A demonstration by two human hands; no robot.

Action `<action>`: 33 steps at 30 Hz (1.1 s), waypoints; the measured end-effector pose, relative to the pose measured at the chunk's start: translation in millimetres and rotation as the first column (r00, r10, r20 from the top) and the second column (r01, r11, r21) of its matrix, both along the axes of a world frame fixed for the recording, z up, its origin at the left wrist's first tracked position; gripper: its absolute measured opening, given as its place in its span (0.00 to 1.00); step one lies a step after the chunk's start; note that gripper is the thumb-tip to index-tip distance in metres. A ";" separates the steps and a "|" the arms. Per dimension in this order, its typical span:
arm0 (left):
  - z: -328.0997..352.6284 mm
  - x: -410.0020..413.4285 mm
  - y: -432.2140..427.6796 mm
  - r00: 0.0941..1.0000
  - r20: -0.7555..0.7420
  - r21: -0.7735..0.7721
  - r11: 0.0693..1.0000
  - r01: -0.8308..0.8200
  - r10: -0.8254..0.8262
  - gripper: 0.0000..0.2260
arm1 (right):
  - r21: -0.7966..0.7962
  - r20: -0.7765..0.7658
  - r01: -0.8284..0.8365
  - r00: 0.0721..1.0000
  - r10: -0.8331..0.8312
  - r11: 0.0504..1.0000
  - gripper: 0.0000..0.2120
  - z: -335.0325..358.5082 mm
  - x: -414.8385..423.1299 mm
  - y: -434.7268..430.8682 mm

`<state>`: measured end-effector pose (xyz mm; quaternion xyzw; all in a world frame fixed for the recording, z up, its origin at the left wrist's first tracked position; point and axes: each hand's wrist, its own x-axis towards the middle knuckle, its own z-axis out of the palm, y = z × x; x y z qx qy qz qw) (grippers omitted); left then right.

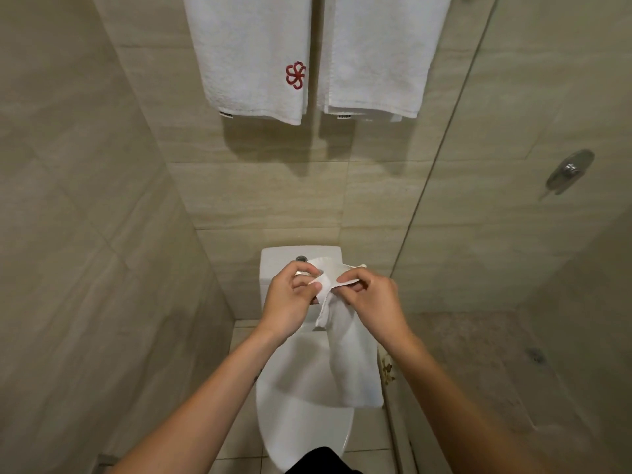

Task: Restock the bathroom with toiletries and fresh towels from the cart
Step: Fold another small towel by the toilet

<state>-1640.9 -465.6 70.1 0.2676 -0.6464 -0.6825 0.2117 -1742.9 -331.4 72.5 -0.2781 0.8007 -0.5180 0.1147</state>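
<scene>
A small white towel hangs from both my hands above the closed toilet. My left hand pinches its upper edge on the left, and my right hand pinches the edge just to the right, the two hands almost touching. The cloth's top is bunched between them and its lower part drapes down over the toilet lid. On the wall above hang two white towels: the left towel bears a red emblem, the right towel is plain.
The white toilet stands below, its tank with a flush button against the tiled back wall. A glass shower partition runs along the right, with a shower valve behind it. A tiled wall closes in on the left.
</scene>
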 end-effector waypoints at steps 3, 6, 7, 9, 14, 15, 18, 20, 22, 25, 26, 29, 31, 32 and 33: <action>2.0 -0.5 2.5 0.999 -0.017 -0.077 0.996 0.033 -0.034 0.10 | -0.004 -0.107 0.026 0.994 -0.027 1.000 0.07 -4.3 0.9 3.9; 0.4 -0.6 2.3 0.998 0.011 -0.171 0.983 0.065 -0.064 0.13 | -0.013 -0.090 0.033 0.995 -0.034 0.999 0.09 -8.1 1.5 6.5; -1.3 -0.6 2.1 0.997 0.031 -0.189 0.979 0.078 -0.073 0.15 | -0.011 -0.084 0.040 0.996 -0.041 0.999 0.10 -8.6 1.7 6.7; -3.4 -0.5 2.0 0.996 0.056 -0.185 0.979 0.083 -0.074 0.16 | -0.003 -0.072 0.052 0.996 -0.052 0.999 0.10 -9.0 2.2 6.0; -1.8 1.5 2.7 0.993 0.082 -0.180 0.979 0.097 -0.083 0.16 | 0.002 -0.050 0.049 0.998 -0.049 0.999 0.16 -11.8 4.6 5.5; -1.5 2.0 3.0 0.993 0.085 -0.180 0.979 0.097 -0.083 0.16 | 0.002 -0.045 0.045 0.998 -0.045 0.999 0.17 -12.7 4.7 5.4; 1.7 4.4 5.5 0.992 0.088 -0.155 0.983 0.102 -0.089 0.17 | 0.011 -0.060 0.046 0.997 -0.045 0.999 0.20 -14.7 5.4 3.7; 3.4 6.5 6.0 0.992 0.080 -0.135 0.985 0.108 -0.098 0.17 | 0.015 -0.066 0.054 0.996 -0.053 0.998 0.20 -14.8 6.1 2.9; 2.4 8.1 5.0 0.992 0.071 -0.109 0.987 0.115 -0.107 0.17 | 0.016 -0.061 0.057 0.997 -0.056 0.998 0.20 -15.3 7.1 3.3; -1.3 10.1 3.2 0.991 0.061 -0.073 0.990 0.122 -0.118 0.17 | 0.018 -0.047 0.050 0.998 -0.049 0.999 0.21 -14.8 9.7 3.5; -2.0 10.6 2.6 0.990 0.056 -0.055 0.990 0.129 -0.125 0.16 | 0.020 -0.044 0.049 0.998 -0.048 0.999 0.21 -14.6 10.4 3.0; -4.8 11.4 0.7 0.987 0.056 -0.007 0.989 0.149 -0.148 0.15 | 0.022 -0.037 0.050 0.998 -0.049 0.999 0.20 -15.4 11.5 3.0; -6.0 12.9 0.0 0.987 0.066 -0.009 0.989 0.145 -0.144 0.15 | 0.023 -0.036 0.048 0.998 -0.047 0.999 0.21 -16.6 11.7 3.0; -6.3 13.6 -0.2 0.988 0.072 -0.015 0.990 0.141 -0.139 0.15 | 0.020 -0.033 0.048 0.998 -0.047 0.999 0.21 -17.3 11.8 3.1; -5.9 14.1 -0.3 0.988 0.075 -0.017 0.990 0.138 -0.136 0.15 | 0.015 -0.031 0.047 0.998 -0.047 0.999 0.21 -17.7 11.9 3.4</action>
